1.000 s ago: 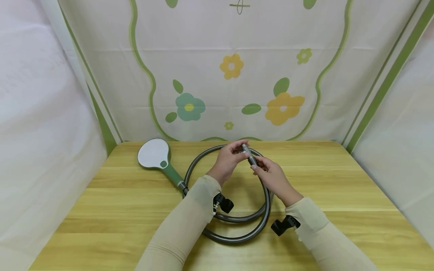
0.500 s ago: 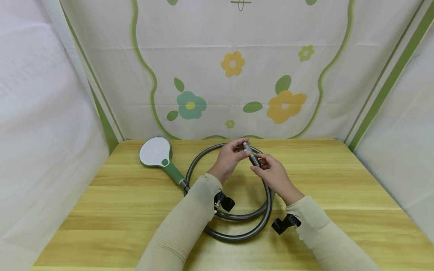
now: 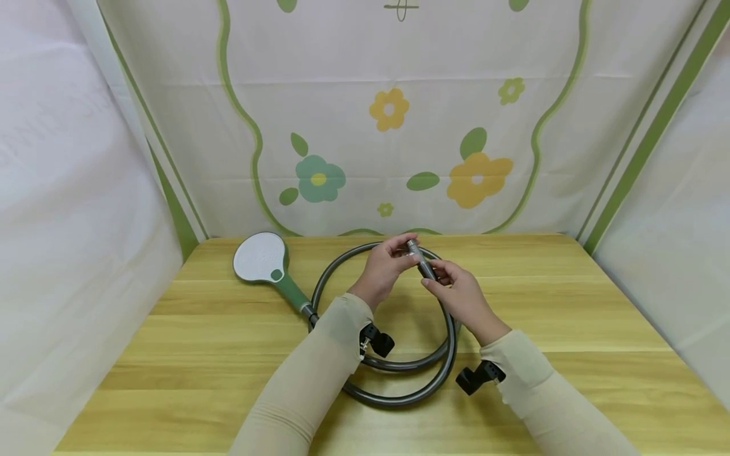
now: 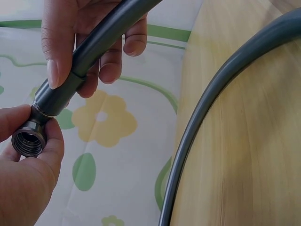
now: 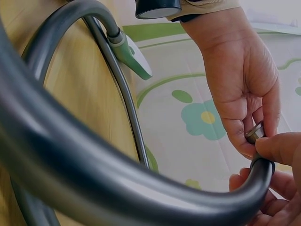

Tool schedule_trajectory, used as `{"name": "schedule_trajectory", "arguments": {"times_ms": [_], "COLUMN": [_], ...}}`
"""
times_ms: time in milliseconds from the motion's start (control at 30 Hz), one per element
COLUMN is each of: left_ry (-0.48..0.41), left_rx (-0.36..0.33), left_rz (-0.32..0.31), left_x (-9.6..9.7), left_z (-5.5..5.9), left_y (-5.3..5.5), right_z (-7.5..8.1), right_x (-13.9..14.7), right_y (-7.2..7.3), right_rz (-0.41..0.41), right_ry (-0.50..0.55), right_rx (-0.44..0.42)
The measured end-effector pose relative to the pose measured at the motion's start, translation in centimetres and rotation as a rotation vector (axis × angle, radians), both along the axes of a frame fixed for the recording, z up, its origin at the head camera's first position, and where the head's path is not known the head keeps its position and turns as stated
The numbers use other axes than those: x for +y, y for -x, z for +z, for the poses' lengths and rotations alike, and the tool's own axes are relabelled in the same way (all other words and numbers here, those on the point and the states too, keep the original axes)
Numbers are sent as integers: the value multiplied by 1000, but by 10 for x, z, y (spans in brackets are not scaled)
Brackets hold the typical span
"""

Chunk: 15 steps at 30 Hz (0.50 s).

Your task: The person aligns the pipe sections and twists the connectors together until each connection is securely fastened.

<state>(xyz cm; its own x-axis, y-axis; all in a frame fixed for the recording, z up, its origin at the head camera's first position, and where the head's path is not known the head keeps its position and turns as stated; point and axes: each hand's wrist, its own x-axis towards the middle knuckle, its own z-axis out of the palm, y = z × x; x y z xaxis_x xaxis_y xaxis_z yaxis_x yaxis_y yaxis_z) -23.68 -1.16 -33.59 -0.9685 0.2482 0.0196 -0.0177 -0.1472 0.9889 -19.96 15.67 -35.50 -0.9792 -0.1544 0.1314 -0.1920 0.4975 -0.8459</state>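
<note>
Free end of the shower hose, held in two hands near the table's back edge

Near the back left corner of the table (image 3: pixel 188 354) lies the shower head (image 3: pixel 259 257), white face up, its green handle slanting away from that corner and joined to the dark hose (image 3: pixel 398 401). The hose loops over the middle of the surface, passing beneath the left forearm. Right of the loop's centre, close to the back edge, its free end is raised off the wood. There the left hand (image 3: pixel 381 269) pinches the metal nut (image 4: pixel 29 141) between thumb and finger, the threaded mouth uncovered. Next along, the right hand (image 3: pixel 462 297) grips the dark collar (image 4: pixel 59 94) just behind the nut, thumb on one side and fingers on the other.

The likeliest trouble is a slip: the left hand has only a small, smooth metal part to hold. Turning the end could also twist the hose, and since the coil is connected to the shower head, a hard pull might drag that across the surface.
</note>
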Motion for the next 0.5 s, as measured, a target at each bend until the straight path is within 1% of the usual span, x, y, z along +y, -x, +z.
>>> {"name": "schedule_trajectory", "arguments": {"times_ms": [267, 500], "left_ry": [-6, -9], "left_rx": [-6, -10], "left_rz": [-3, -4], "left_x": [-1, -2], "left_z": [-2, -1], "left_y": [0, 0], "right_z": [-1, -1], "right_x": [-1, -2], "right_y": [1, 2], "right_rz": [10, 26], "right_ry": [-5, 13], "right_rx": [3, -48]}}
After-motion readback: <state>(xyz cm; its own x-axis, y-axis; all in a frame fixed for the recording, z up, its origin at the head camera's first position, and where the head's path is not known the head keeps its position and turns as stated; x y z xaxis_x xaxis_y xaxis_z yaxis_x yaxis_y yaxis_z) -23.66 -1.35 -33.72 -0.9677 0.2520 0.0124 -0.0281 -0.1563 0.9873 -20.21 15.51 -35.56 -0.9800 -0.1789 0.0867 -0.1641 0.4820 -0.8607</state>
